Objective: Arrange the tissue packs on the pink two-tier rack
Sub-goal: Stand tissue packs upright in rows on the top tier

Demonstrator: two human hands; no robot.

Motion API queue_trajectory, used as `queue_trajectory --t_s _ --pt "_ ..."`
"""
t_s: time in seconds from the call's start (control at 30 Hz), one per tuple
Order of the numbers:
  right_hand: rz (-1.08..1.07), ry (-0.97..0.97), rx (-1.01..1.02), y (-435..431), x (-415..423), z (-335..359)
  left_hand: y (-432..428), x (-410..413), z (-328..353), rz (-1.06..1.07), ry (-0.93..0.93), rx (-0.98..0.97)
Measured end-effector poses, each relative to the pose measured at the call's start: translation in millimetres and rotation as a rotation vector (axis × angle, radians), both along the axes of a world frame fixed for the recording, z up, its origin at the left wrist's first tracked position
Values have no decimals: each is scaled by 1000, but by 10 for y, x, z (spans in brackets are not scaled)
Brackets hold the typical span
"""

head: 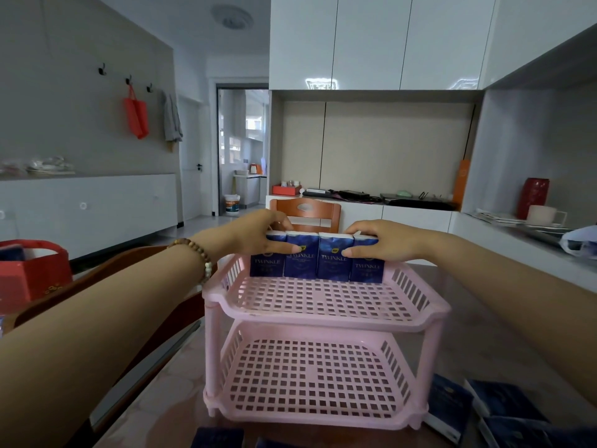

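A plain grey wall on the left carries black hooks, from which hang a red cloth bag and a grey garment. Below it runs a long white low cabinet. An open doorway shows a daylit kitchen. Glossy white upper cupboards top a beige niche, and a brown wooden chair stands before it.

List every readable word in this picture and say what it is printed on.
"TWINKLE": on each of the four blue tissue packs standing on the pink rack's top tier.
Smaller print on those packs: too small to read.
Loose packs on the table: print too blurred to read.
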State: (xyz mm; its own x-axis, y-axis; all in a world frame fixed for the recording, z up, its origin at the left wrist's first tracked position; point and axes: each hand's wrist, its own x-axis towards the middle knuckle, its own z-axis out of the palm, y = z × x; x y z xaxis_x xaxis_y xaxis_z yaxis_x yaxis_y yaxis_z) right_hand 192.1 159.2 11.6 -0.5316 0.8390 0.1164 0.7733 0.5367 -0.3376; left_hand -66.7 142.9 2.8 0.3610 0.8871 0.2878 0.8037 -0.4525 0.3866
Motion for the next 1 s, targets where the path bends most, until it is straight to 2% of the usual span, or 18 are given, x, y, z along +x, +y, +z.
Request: queue_trajectory --t_s 0.33,0.47,0.57,0.7,0.87,1.0 --pt "-44 0 68 -118 6 101 -128 -65 91 56 32 73" --pt "6 25 160 -493 13 294 -502 -20 197 96 39 128" --pt "71 56 160 -891 18 333 -945 22 180 115 137 177" --pt "159 18 154 -1448 40 119 -1496 -2 -8 127 233 157" --pt "131 -205 155 -1996 154 -226 -2100 42 -397 106 351 100" --pt "135 -163 76 -2342 220 -502 -2448 155 -669 32 302 12"
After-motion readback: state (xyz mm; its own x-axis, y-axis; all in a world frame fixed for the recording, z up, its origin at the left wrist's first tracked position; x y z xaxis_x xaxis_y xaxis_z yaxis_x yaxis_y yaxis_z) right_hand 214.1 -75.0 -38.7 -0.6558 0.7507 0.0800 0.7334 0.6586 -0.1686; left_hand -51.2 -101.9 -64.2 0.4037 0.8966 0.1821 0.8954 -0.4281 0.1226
